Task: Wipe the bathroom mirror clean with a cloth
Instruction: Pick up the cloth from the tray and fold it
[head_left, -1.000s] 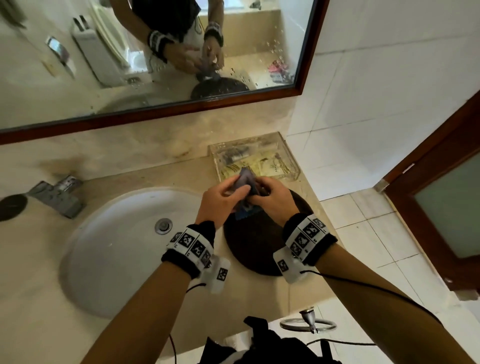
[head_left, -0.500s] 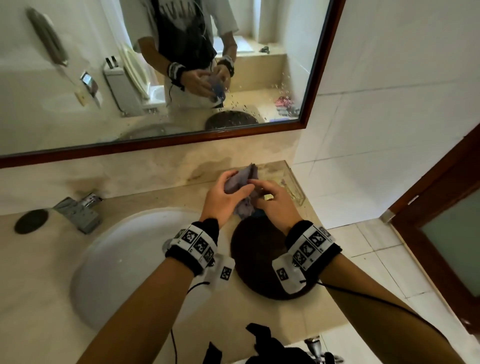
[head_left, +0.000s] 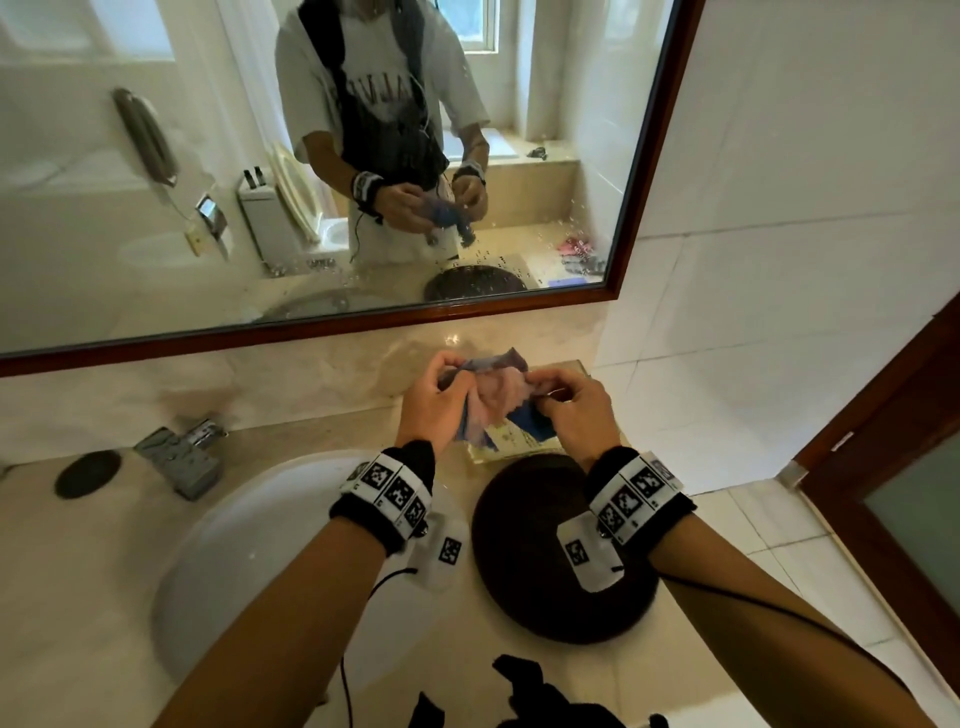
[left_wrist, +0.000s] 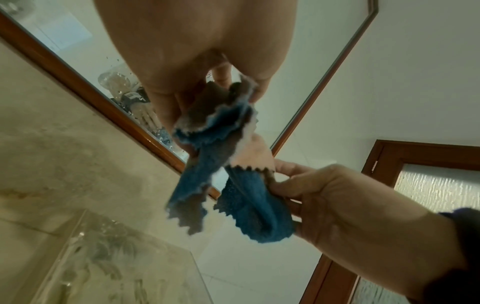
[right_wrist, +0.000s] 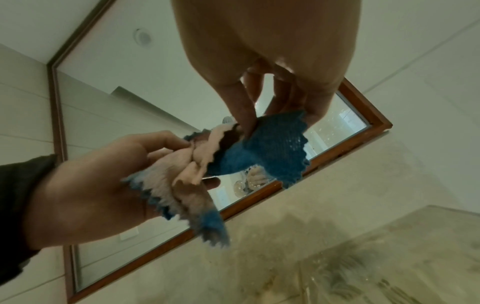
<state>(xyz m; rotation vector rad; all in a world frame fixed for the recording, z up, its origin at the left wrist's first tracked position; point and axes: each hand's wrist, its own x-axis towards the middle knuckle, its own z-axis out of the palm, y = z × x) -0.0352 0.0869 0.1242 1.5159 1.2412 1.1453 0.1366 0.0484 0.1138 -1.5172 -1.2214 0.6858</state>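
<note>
A small blue and pale pink cloth (head_left: 497, 397) with zigzag edges hangs crumpled between my two hands, above the counter and below the mirror. My left hand (head_left: 435, 399) pinches its left part, fingers curled. My right hand (head_left: 570, 410) pinches its right part. The left wrist view shows the cloth (left_wrist: 228, 164) twisted, my right hand (left_wrist: 311, 197) gripping its lower end. In the right wrist view the cloth (right_wrist: 233, 158) spreads between both hands. The wood-framed mirror (head_left: 582, 156) fills the wall ahead; water droplets speckle its lower right area.
A white sink basin (head_left: 249, 540) lies at lower left with a metal faucet (head_left: 182, 457) behind it. A dark round tray (head_left: 524, 566) sits under my right wrist. A clear acrylic box (head_left: 514, 441) stands behind it. A wooden door (head_left: 904, 467) is at right.
Both hands have lifted the cloth up from over the dark tray toward the mirror and pulled it somewhat apart. My head has tilted up, so more of the mirror shows.
</note>
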